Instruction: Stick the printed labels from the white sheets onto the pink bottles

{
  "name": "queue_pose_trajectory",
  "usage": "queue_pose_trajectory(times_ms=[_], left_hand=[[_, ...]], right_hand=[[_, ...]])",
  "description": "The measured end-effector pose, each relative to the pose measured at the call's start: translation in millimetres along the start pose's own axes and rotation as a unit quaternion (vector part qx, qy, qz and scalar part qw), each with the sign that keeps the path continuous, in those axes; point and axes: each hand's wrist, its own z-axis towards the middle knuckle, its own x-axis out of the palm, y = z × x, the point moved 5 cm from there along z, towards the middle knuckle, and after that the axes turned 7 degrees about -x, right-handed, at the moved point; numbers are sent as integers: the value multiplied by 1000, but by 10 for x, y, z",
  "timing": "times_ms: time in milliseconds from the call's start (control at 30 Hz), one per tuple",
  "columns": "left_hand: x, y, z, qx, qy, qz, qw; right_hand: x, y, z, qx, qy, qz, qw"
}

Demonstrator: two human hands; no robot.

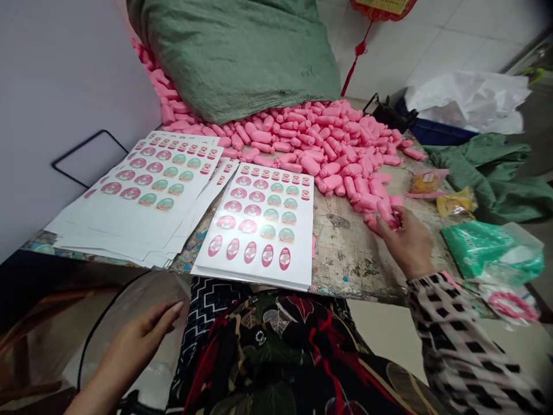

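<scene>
My right hand (409,241) is at the near right end of a heap of small pink plastic bottles (332,138). Its thumb and fingers close on a pink bottle (384,211) there, partly hidden by the fingers. My left hand (149,325) hangs below the table's front edge, over a clear plastic bag (173,288). The left fingers are drawn together, and nothing shows in them. Between the hands, a stack of sticker sheets (254,268) with pink and green labels lies at the table's front edge.
More sticker sheets (108,230) spread at the left by a pale panel (64,69). A large green sack (242,52) rests behind the bottles. Small packets (425,183), a green plastic packet (488,251) and a blue crate (436,128) are at the right.
</scene>
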Motion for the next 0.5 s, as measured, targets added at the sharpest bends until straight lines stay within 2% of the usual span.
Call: queue_pose_trajectory(times_ms=[33,67,100,167,233,267,333,400,433,467,500], left_hand=[[21,-176,-49,3,8,-13,1000],[33,-384,-104,33,-2,-41,999],[61,-610,-165,80,-7,-55,995],[190,-1050,-296,187,17,-46,981],[379,-1404,-417,280,75,-32,957],[484,-1529,-465,312,117,-30,943],[689,-1668,-523,331,218,-32,918],[827,-1691,-529,311,293,-43,903],[858,-1683,-515,300,306,-51,902],[867,-1669,-493,294,304,-57,904],[860,-1654,-467,292,292,-59,909]], right_hand=[[-69,101,-54,7,-14,41,999],[-117,249,-123,-3,-9,93,996],[-128,454,-213,-38,34,171,984],[-106,957,-483,-124,177,320,922],[-82,1434,-827,-193,321,388,842],[-81,1610,-974,-205,364,414,809],[-71,1822,-1165,-198,410,463,761],[-48,1870,-1211,-189,418,505,731],[-27,1842,-1187,-187,412,519,725],[4,1787,-1139,-184,400,522,731],[41,1711,-1074,-182,378,509,752]])
